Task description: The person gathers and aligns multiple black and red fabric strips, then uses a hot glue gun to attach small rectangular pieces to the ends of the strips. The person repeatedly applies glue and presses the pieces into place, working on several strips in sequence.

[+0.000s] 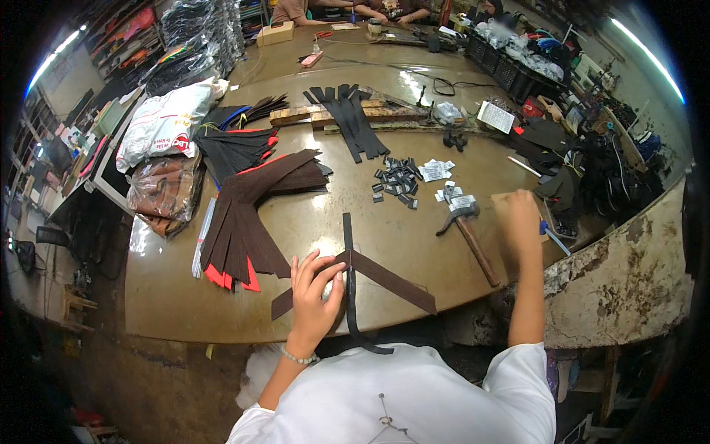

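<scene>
My left hand (316, 296) rests on the table with its fingers stretched out and apart. Its fingertips touch a dark brown textile strip (396, 283) bent in a V, near the point where the two arms meet. A narrow black strap (351, 307) runs through that point and hangs over the table's near edge. My right hand (520, 222) is off to the right, over a tan flat piece (503, 198). Motion smears its fingers, so what they hold does not show. Left of that hand lies a hammer (477, 248) with a wooden handle.
Stacked brown V-shaped strips (251, 200) with red edges lie to the left. Small black pieces (399, 177) and white labels (436, 170) sit mid-table. Further back are black strips (347, 122) and wooden bars (370, 115). A blue-and-white tool (553, 235) lies at right. People sit across the table.
</scene>
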`<state>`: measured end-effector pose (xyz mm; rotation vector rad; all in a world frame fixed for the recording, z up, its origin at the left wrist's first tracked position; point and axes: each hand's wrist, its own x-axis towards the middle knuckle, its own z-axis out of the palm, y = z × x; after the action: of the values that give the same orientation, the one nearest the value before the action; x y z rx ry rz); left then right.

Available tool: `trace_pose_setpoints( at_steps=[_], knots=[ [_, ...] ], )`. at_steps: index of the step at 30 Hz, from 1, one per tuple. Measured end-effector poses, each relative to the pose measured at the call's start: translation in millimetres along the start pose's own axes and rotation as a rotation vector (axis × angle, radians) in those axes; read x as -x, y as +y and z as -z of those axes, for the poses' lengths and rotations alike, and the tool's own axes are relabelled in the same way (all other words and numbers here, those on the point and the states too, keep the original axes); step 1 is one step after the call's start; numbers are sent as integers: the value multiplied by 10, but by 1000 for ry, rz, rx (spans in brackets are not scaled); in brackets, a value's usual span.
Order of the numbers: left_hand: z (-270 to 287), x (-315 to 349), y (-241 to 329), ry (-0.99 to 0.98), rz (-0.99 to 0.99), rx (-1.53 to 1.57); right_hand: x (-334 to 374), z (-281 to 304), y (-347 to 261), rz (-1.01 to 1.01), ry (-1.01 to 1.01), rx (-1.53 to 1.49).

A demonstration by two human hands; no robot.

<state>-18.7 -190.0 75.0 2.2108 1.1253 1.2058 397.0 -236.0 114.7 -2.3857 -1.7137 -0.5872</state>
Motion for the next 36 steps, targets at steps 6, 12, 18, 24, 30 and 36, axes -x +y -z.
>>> trace_pose_setpoints(
  at_steps=[6, 12, 18, 24, 30, 36],
  knots=[
    [26, -110, 282, -94, 218, 396, 218, 729, -936, -130, -43, -1052],
    [-6, -123, 306, -148, 348, 608, 673, 445, -2222, -194, -741, -1779],
    [89, -89, 89, -65, 453, 727, 799, 339, -2515, -176, -605, -1974],
    [52, -62, 93, 32, 515, 954, 752, 380, -2581, -183, -385, -1719],
    [97, -98, 106, -38, 430, 914, 786, 401, -2594, -107, -129, -1696],
    [157, -82, 133, -58, 322, 598, 710, 422, -2560, -99, -71, -1809]
  ],
)
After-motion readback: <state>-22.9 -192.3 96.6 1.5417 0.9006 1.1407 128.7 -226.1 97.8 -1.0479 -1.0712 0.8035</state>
